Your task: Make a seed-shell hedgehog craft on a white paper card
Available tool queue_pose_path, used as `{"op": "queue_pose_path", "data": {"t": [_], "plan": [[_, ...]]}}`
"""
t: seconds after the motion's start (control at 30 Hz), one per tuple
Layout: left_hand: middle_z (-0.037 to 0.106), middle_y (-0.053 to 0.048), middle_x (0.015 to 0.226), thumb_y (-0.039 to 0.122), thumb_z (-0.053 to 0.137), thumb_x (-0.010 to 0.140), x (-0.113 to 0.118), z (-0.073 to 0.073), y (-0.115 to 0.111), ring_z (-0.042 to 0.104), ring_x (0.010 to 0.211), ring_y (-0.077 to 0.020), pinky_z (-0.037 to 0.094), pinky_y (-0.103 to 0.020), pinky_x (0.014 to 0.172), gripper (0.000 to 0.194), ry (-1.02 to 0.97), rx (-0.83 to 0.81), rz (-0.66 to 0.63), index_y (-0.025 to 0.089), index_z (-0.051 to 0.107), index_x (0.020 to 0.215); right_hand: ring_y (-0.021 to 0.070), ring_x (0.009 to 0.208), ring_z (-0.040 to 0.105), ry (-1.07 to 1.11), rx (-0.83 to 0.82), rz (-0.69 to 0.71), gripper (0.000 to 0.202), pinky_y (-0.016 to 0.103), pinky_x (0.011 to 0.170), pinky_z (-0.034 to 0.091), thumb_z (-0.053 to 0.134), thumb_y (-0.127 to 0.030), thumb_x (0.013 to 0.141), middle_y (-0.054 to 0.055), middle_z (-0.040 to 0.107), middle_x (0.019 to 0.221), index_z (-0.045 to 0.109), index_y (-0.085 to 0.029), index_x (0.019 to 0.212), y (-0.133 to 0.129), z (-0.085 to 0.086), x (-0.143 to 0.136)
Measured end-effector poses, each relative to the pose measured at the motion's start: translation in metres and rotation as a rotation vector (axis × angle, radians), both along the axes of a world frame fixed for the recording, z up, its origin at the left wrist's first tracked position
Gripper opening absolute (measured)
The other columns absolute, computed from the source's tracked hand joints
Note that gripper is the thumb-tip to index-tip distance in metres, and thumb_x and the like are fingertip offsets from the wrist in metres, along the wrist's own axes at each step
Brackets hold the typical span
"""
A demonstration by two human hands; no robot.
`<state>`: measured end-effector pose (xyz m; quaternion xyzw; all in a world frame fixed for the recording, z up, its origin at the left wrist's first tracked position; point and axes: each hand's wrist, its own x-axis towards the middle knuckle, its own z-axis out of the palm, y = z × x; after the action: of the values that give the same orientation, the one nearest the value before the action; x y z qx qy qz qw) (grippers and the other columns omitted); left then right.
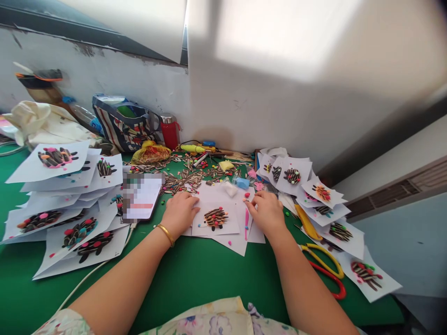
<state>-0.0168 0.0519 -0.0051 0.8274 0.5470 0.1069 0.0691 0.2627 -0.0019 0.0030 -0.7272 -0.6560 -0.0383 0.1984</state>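
A hedgehog-shaped picture of striped sunflower seeds (216, 217) with small coloured clay balls lies on a white card (230, 228). The card rests on several larger white sheets (232, 244). My left hand (179, 211) lies at the sheets' left edge, thumb and forefinger slightly apart, holding nothing visible. On the right side my right hand (267, 211) rests on the paper, its thumb apart from the bent fingers. Close by its thumb tip is a tiny orange bit. Beside this hand lies a pink modelling tool (246, 223), with a red clay lump (247, 195) above it.
Seed-picture cards are stacked at left (59, 237) and right (340, 232). A phone (143, 197) lies left of my hand. Loose seeds (185, 179) and blue clay (241, 183) are behind. Scissors (328, 265) and a yellow cutter (307, 223) lie right. A red flask (170, 132) stands behind.
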Motion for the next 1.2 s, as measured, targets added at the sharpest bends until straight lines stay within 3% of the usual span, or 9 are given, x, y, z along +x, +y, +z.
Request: {"op": "queue_pose_path", "data": {"t": [0.07, 0.13, 0.27, 0.53, 0.8, 1.2], "plan": [[0.063, -0.009, 0.111, 0.033, 0.059, 0.086, 0.001, 0.000, 0.000, 0.054, 0.108, -0.0276, 0.042, -0.039, 0.090, 0.027, 0.010, -0.003, 0.000, 0.023, 0.070, 0.109, 0.0265, 0.103, 0.052, 0.013, -0.015, 0.031, 0.017, 0.036, 0.081, 0.036, 0.059, -0.032, 0.087, 0.008, 0.064, 0.110, 0.071, -0.023, 0.095, -0.002, 0.000, -0.004], [0.063, -0.009, 0.112, 0.033, 0.059, 0.086, 0.002, -0.001, 0.000, 0.053, 0.109, -0.0282, 0.042, -0.040, 0.090, 0.027, 0.015, -0.001, 0.005, 0.023, 0.069, 0.109, 0.0232, 0.097, 0.056, 0.085, -0.095, 0.091, 0.029, 0.033, 0.078, 0.038, 0.055, -0.026, 0.088, 0.007, 0.066, 0.106, 0.066, -0.023, 0.114, -0.003, -0.001, -0.011], [0.063, -0.010, 0.112, 0.032, 0.061, 0.085, 0.004, -0.001, 0.000, 0.052, 0.111, -0.0288, 0.041, -0.041, 0.091, 0.028, 0.016, -0.005, 0.017, 0.022, 0.068, 0.109, 0.0187, 0.083, 0.060, 0.215, -0.295, 0.136, 0.040, 0.028, 0.066, 0.037, 0.052, -0.023, 0.088, 0.003, 0.069, 0.095, 0.057, -0.023, 0.128, -0.003, -0.003, -0.024], [0.063, -0.009, 0.110, 0.033, 0.061, 0.084, 0.004, -0.002, 0.001, 0.053, 0.111, -0.0284, 0.040, -0.040, 0.090, 0.026, 0.010, -0.008, 0.022, 0.022, 0.068, 0.106, 0.0165, 0.079, 0.060, 0.391, -0.307, 0.135, 0.055, 0.027, 0.067, 0.040, 0.057, -0.023, 0.083, 0.000, 0.067, 0.092, 0.048, -0.028, 0.137, 0.000, -0.014, -0.030], [0.062, -0.009, 0.109, 0.034, 0.062, 0.083, 0.003, -0.002, 0.000, 0.052, 0.110, -0.0282, 0.040, -0.039, 0.089, 0.026, 0.002, -0.006, 0.023, 0.022, 0.068, 0.106, 0.0122, 0.071, 0.057, 0.541, -0.249, 0.199, 0.057, 0.031, 0.078, 0.048, 0.055, -0.022, 0.082, 0.002, 0.057, 0.099, 0.048, -0.024, 0.138, 0.004, -0.026, -0.033], [0.063, -0.009, 0.111, 0.034, 0.060, 0.085, 0.003, 0.000, -0.001, 0.052, 0.111, -0.0276, 0.039, -0.039, 0.090, 0.026, 0.011, -0.018, 0.029, 0.023, 0.069, 0.106, 0.0131, 0.075, 0.056, 0.558, -0.238, 0.195, 0.054, 0.030, 0.079, 0.048, 0.053, -0.021, 0.082, 0.003, 0.058, 0.102, 0.050, -0.024, 0.136, 0.004, -0.023, -0.033]]}}
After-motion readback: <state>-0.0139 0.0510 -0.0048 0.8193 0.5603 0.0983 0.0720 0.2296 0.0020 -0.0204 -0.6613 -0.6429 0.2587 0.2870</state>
